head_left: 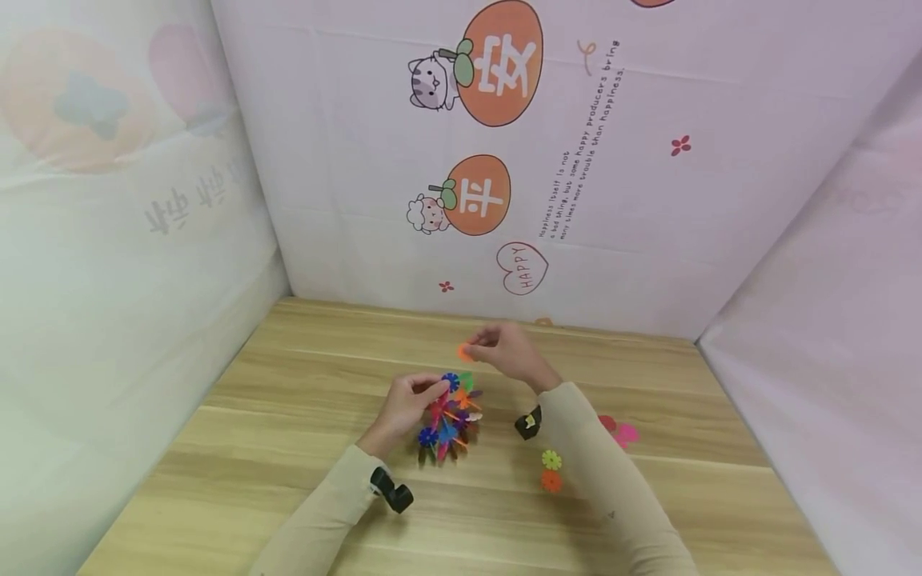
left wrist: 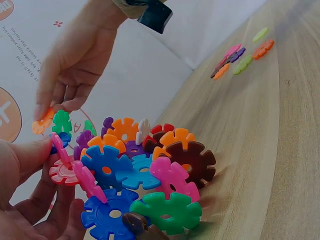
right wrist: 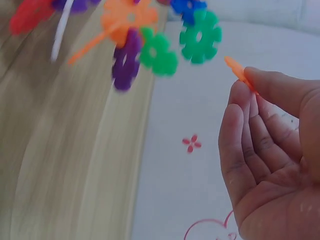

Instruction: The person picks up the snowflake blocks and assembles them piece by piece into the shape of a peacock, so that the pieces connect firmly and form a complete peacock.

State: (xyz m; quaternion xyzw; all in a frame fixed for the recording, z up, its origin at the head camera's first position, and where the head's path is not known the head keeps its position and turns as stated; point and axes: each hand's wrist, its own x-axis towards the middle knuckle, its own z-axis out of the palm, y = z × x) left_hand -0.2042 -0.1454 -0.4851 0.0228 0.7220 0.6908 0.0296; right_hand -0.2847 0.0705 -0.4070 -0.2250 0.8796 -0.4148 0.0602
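Observation:
A cluster of interlocked plastic snowflake discs in many colours stands on the wooden table. My left hand pinches it at its upper left, thumb against a pink disc beside a small blue one. In my right hand, thumb and fingertips pinch a loose orange snowflake disc. That disc is held just above the cluster's far end, close to a green disc joined to a blue one. Brown, green and blue discs form the cluster's near end in the left wrist view.
Right of the cluster lie loose discs: a yellow-green one, an orange one, and pink and red ones partly behind the right sleeve. A printed white cloth hangs at the table's back edge, with more white cloth on both sides.

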